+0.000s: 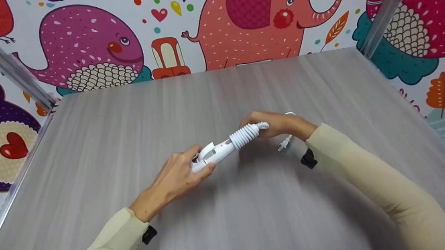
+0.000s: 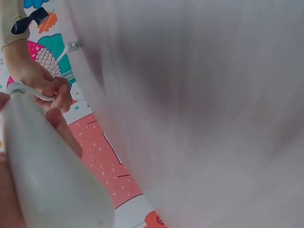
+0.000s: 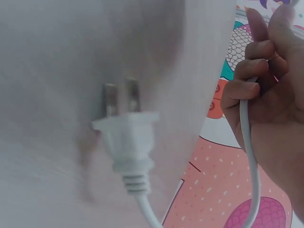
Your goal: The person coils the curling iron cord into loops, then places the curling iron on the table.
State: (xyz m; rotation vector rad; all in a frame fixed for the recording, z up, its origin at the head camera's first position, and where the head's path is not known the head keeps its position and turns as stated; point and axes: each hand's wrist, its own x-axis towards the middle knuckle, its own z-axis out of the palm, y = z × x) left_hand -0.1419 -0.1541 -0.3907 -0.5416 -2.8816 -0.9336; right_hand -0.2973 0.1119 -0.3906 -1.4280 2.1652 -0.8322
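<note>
A white hair iron (image 1: 221, 151), likely a curling iron, is held over the table, tilted up toward the right. My left hand (image 1: 176, 173) grips its wide end between thumb and fingers. White cord (image 1: 244, 136) is wound in tight coils around the other end. Beside the coils, my right hand (image 1: 275, 123) has its fingers curled round the cord's free length. The two-prong plug (image 3: 129, 137) dangles from that length below the right wrist. In the left wrist view the smooth white body (image 2: 52, 166) fills the lower left, and a stretch of cord runs to the right hand.
Under both hands lies a grey wood-grain tabletop (image 1: 189, 111). Walls with cartoon animals (image 1: 90, 44) stand at the back and sides, with metal posts (image 1: 389, 9) at the corners. Black straps (image 1: 309, 159) sit at the sleeve cuffs.
</note>
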